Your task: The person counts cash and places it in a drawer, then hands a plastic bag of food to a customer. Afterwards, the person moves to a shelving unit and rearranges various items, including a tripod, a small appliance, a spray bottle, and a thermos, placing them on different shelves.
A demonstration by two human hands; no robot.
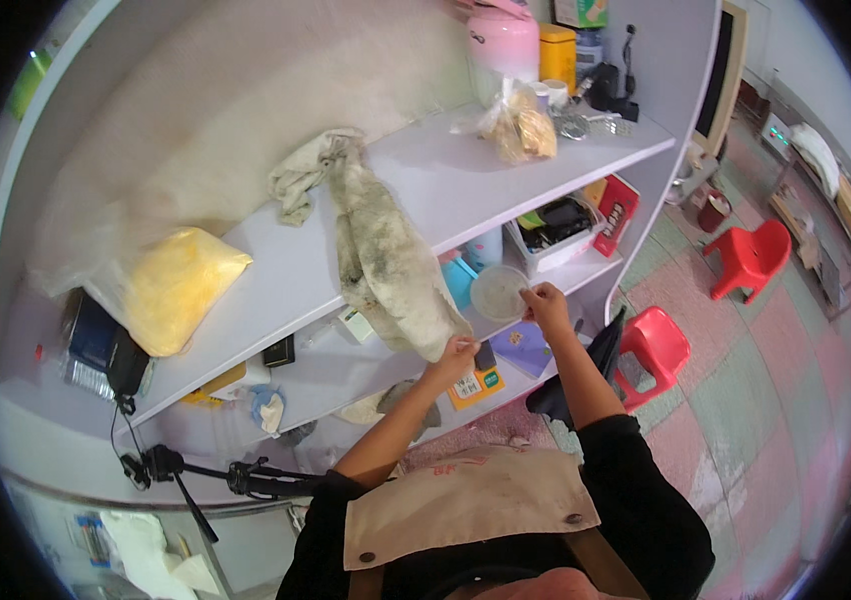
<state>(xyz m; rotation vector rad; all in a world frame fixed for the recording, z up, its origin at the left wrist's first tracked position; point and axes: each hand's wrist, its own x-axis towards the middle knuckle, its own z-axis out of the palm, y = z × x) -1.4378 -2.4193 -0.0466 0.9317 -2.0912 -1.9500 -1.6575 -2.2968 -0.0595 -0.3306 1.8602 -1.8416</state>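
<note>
My left hand [457, 360] pinches the lower corner of a stained, greyish cloth [388, 255], which hangs over the front edge of the upper shelf [260, 277]. The cloth's bunched upper end lies back on that shelf. In my right hand [547, 309] is a round, translucent plastic lid or shallow container [499, 293], gripped at its right rim in front of the lower shelf. Behind it shows a light-blue container [458, 282], partly covered. Below the lid, a purple booklet [521, 346] lies beside an orange printed packet [475, 387].
A bag of yellow powder [185, 289] sits at the upper shelf's left; a pink jug [504, 45] and a tied plastic bag [519, 127] are at its right. A white basket [557, 244] stands below. A black tripod [230, 476] is by my left arm; red chairs [654, 352] stand right.
</note>
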